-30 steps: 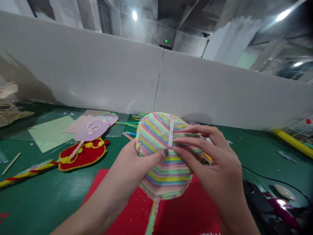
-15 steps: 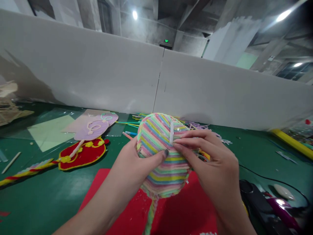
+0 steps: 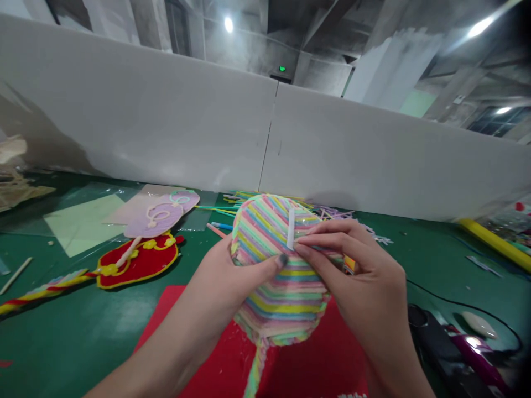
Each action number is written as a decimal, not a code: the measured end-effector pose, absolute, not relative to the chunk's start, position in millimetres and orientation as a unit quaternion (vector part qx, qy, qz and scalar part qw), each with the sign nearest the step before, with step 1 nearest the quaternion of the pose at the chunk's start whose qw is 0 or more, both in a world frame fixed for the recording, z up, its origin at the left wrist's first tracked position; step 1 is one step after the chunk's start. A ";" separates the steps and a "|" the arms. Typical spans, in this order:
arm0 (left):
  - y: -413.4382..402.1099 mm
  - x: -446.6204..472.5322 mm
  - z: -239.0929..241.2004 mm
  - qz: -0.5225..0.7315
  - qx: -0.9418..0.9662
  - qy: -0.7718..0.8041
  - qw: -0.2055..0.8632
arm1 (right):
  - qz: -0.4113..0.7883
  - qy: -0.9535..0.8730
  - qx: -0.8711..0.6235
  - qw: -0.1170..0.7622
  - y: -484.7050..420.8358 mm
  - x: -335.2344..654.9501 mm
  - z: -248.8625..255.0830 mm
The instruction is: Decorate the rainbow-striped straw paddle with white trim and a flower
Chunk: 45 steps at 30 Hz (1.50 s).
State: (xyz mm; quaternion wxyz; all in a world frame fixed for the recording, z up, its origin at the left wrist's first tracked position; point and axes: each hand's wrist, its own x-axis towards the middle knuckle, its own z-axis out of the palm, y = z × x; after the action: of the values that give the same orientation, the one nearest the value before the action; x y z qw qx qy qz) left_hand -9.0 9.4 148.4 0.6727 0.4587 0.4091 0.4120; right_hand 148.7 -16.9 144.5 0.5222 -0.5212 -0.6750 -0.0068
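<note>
A round fan of pastel striped pipe cleaners (image 3: pixel 277 287) stands upright in front of me, its twisted handle (image 3: pixel 256 367) pointing down. My left hand (image 3: pixel 240 271) is closed on its left edge, thumb pressed on the striped face and the other fingers hidden behind. A narrow white strip (image 3: pixel 291 226) lies nearly vertical against the upper part of the face. My right hand (image 3: pixel 352 260) is closed in a pinch at the strip's lower end, fingertips touching the fan. Just what sits between those fingertips is partly hidden.
Beneath the fan lies a red mat (image 3: pixel 199 342). To the left are a red fan with yellow trim (image 3: pixel 141 265), a lilac fan shape (image 3: pixel 153 217) and a pale green sheet (image 3: pixel 83 224). Loose pipe cleaners (image 3: pixel 336 213) lie behind. A purple tool (image 3: pixel 477 354) with a cord is at right.
The fan's lower part has come slightly down and nearer, so its face tilts differently. The white strip looks straighter now. Both hands keep nearly the same places.
</note>
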 end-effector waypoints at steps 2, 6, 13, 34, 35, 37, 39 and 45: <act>9.6 -7.8 148.5 0.415 0.460 0.411 0.669 | -0.014 -0.675 -0.522 0.520 -18.0 148.2 145.5; 9.2 -6.6 145.7 0.435 0.470 0.411 0.648 | -0.021 -0.679 -0.520 0.518 -19.9 147.6 147.0; 8.4 -6.4 141.7 0.468 0.493 0.417 0.603 | -0.007 -0.676 -0.518 0.523 -21.7 146.6 147.0; 7.7 -5.7 142.1 0.473 0.540 0.468 0.516 | 0.060 -0.689 -0.529 0.491 -18.9 149.1 148.8; 7.6 -5.8 142.0 0.472 0.546 0.469 0.508 | 0.061 -0.689 -0.530 0.490 -18.9 148.9 148.6; 7.5 -6.0 142.3 0.469 0.556 0.472 0.498 | 0.065 -0.688 -0.532 0.489 -18.7 148.6 148.2; 7.2 -6.0 143.1 0.468 0.560 0.474 0.493 | 0.068 -0.687 -0.534 0.489 -18.5 148.5 148.0; 6.8 -5.5 147.3 0.470 0.560 0.468 0.497 | 0.074 -0.683 -0.539 0.488 -18.4 147.5 148.5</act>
State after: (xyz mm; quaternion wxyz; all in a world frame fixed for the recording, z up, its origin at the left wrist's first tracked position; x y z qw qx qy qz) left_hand -5.5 6.8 147.3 0.4966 0.5602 0.4675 0.4701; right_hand 147.5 -18.4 148.5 0.4875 -0.5389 -0.6830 0.0737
